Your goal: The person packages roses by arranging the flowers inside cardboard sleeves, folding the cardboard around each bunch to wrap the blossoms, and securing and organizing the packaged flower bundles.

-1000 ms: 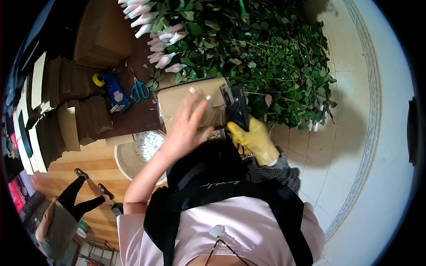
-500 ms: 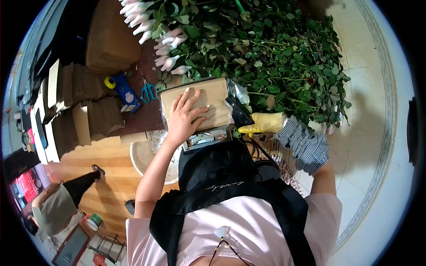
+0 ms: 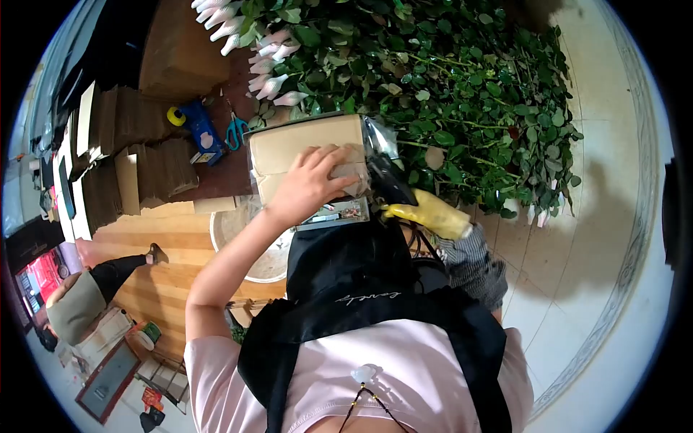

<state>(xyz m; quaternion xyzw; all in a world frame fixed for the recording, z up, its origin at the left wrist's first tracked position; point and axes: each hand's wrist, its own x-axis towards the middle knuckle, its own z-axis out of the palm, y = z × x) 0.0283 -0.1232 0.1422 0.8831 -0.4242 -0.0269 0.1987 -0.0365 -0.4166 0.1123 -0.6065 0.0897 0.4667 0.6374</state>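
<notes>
My left hand [image 3: 315,182] is bare and lies with bent, spread fingers on a tan cardboard packet [image 3: 307,148] in clear plastic. My right hand [image 3: 429,213], in a yellow glove with a checked sleeve, is closed around the lower end of a black tool [image 3: 390,180] at the packet's right edge. The tool's working end is too dark to make out. Below the packet, a shallow box [image 3: 336,214] with small printed items rests against my black apron. Rose stems with green leaves [image 3: 462,108] lie just beyond the packet.
Netted pink rose heads [image 3: 273,86] lie at the upper left. Teal scissors [image 3: 235,132] and a blue tape dispenser [image 3: 202,133] are on the dark red table. Cardboard stacks [image 3: 155,173] stand further left. A round bin [image 3: 249,252] sits below, and another person [image 3: 79,307] is at the far left.
My left hand first came down onto the packet, and its fingers are now more bent. The gloved hand swung outward, then tilted back inward with the tool. The other person has shifted left.
</notes>
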